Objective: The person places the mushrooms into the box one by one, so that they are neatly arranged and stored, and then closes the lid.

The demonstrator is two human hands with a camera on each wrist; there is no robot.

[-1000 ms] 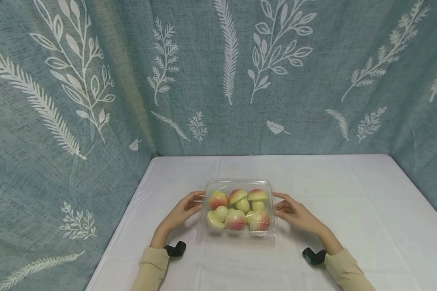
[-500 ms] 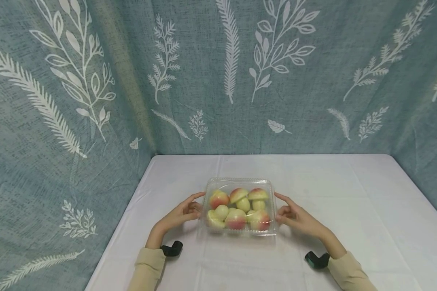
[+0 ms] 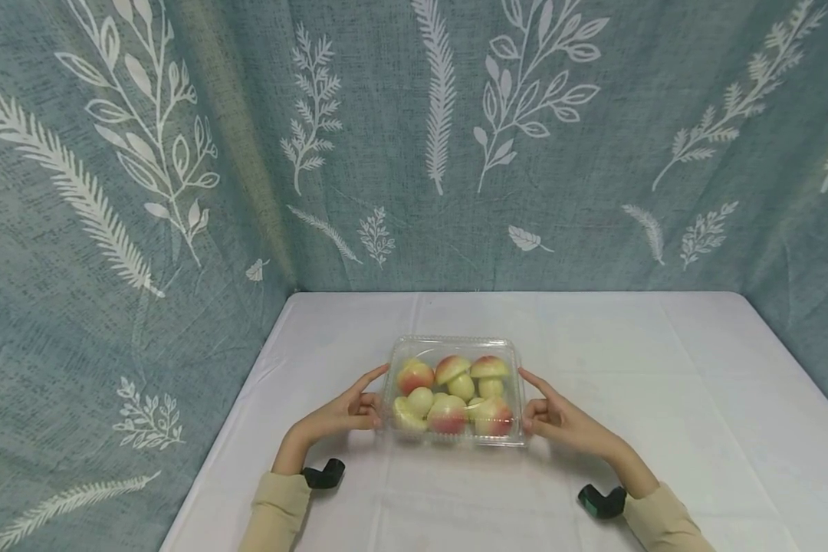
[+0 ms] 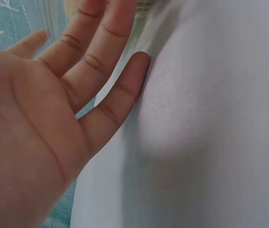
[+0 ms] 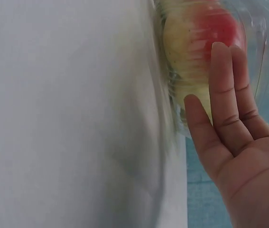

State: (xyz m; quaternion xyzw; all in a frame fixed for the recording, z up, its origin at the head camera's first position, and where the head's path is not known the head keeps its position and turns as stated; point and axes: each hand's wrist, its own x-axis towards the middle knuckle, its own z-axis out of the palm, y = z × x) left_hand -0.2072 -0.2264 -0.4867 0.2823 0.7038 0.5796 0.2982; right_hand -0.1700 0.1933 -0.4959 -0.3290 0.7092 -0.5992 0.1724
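A clear plastic clamshell box [image 3: 455, 341] sits closed on the white tablecloth. Through its lid show several yellow-green pieces with red blush, some mushroom-shaped [image 3: 488, 369], others rounded [image 3: 446, 415]. My left hand [image 3: 334, 414] is at the box's left side, its index finger stretched to the far end and its thumb near the front corner. On the right side my right hand [image 3: 574, 425] mirrors this pose. In the right wrist view, extended fingers [image 5: 222, 90] lie along the box wall [image 5: 255, 42]. The left wrist view shows relaxed fingers [image 4: 117, 99]; whether they touch the box is unclear.
White cloth [image 3: 662, 383] covers the table around the box. Behind and to the sides hangs a blue-green curtain [image 3: 386, 153] with white leaf prints. A black camera mount [image 3: 324, 474] is on the left wrist and another black mount [image 3: 602, 501] on the right.
Both index fingers have straightened toward the far end of the box, while the other fingers have drawn back. Both wrists have shifted slightly outward. The box stays in place.
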